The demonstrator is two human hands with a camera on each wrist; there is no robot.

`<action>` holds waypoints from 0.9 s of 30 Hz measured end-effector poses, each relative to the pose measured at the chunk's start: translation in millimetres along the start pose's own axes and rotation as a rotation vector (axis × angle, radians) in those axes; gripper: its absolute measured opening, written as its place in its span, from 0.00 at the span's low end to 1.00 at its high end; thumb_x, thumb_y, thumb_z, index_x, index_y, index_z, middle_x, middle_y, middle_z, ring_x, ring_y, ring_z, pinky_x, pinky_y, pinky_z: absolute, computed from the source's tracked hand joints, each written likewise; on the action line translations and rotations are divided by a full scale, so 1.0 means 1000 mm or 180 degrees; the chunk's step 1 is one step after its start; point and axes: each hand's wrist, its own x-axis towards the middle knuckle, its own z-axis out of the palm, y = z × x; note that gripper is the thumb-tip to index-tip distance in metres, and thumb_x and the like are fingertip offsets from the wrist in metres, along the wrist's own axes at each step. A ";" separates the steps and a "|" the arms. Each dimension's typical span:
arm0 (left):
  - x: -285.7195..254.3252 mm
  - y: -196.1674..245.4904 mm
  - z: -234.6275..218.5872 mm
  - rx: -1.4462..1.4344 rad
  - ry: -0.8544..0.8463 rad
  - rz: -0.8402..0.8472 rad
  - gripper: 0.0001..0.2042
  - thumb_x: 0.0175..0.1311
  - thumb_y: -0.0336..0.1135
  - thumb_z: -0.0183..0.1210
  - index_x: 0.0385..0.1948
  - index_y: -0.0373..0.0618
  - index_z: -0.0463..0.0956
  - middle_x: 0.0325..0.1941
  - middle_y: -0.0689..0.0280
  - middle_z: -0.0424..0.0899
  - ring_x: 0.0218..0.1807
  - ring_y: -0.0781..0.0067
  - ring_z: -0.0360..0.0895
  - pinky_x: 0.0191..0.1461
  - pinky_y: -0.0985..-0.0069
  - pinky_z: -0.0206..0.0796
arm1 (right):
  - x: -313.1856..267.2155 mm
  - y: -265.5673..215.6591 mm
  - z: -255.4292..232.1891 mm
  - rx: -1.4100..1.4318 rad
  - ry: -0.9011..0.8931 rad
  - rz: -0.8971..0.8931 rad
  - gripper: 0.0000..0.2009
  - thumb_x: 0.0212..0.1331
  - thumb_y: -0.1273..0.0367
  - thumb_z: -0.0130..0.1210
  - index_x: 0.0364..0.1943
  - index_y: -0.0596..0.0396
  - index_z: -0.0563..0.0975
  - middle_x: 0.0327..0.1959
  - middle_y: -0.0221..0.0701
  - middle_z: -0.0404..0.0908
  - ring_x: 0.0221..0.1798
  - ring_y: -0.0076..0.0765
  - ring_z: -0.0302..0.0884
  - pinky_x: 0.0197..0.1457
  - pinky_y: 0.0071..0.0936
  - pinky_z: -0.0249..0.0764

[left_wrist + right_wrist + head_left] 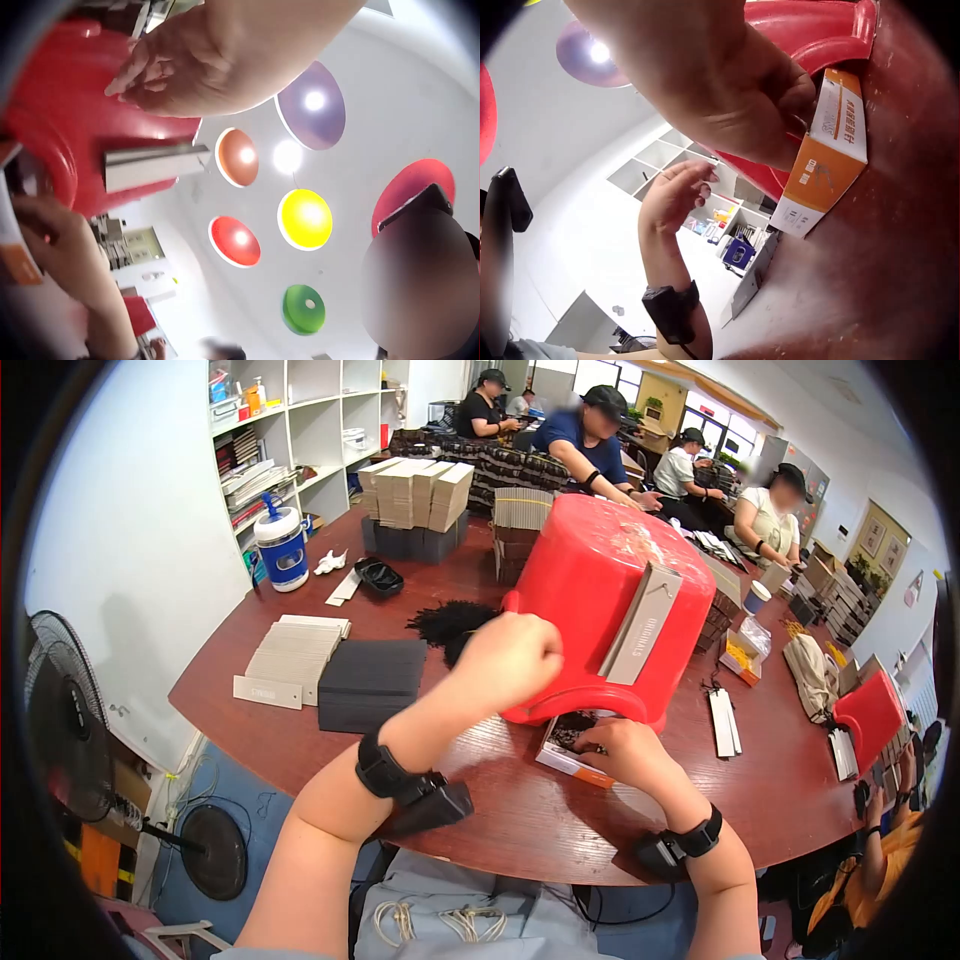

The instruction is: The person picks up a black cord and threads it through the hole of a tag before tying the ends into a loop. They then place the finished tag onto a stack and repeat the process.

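My left hand [515,660] is raised in front of a red plastic stool [590,600], its fingers loosely curled. Nothing shows between those fingers in the right wrist view. My right hand [630,755] reaches down into a small open white and orange box [575,768] at the stool's base. Dark material [568,728] lies inside the box; the right fingertips are partly hidden there, and I cannot tell whether they pinch any of it. A long grey tag [645,625] lettered ORIGINALS leans on the stool's side.
Left of the stool lie a row of pale tags [290,650], a dark stack [370,680] and a black bundle of strings [455,625]. A blue and white jug [282,548] stands farther left. White tags [724,722] lie to the right. Several people work at the far side.
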 end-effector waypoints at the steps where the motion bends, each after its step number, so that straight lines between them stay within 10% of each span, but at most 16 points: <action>1: 0.001 -0.009 -0.009 0.0390 -0.0116 -0.0259 0.07 0.42 0.31 0.52 0.19 0.38 0.75 0.19 0.55 0.75 0.23 0.61 0.75 0.30 0.71 0.66 | -0.001 0.000 0.000 0.0087 0.0038 -0.0012 0.08 0.39 0.67 0.55 0.27 0.48 0.77 0.24 0.33 0.74 0.31 0.39 0.73 0.32 0.32 0.69; 8: -0.011 -0.100 -0.001 0.1036 -0.0467 -0.0502 0.08 0.33 0.28 0.59 0.20 0.40 0.75 0.23 0.59 0.77 0.30 0.62 0.75 0.33 0.70 0.66 | -0.002 -0.006 -0.005 -0.0002 0.0235 0.0032 0.06 0.41 0.67 0.54 0.24 0.51 0.77 0.23 0.33 0.74 0.27 0.40 0.73 0.30 0.32 0.69; 16: -0.017 -0.104 0.015 0.1538 -0.0317 -0.0578 0.09 0.32 0.31 0.61 0.19 0.40 0.75 0.25 0.59 0.76 0.32 0.61 0.74 0.35 0.69 0.65 | 0.003 -0.037 -0.022 0.0072 0.0941 0.0075 0.06 0.43 0.67 0.54 0.23 0.54 0.76 0.21 0.33 0.74 0.25 0.39 0.72 0.28 0.31 0.68; 27: -0.025 -0.087 -0.015 -0.0029 -0.1323 -0.1266 0.06 0.33 0.28 0.57 0.17 0.36 0.76 0.16 0.60 0.77 0.20 0.74 0.74 0.26 0.80 0.65 | 0.079 -0.082 0.021 -0.0093 0.0958 -0.0168 0.08 0.43 0.65 0.54 0.22 0.55 0.74 0.22 0.33 0.72 0.25 0.39 0.72 0.26 0.31 0.69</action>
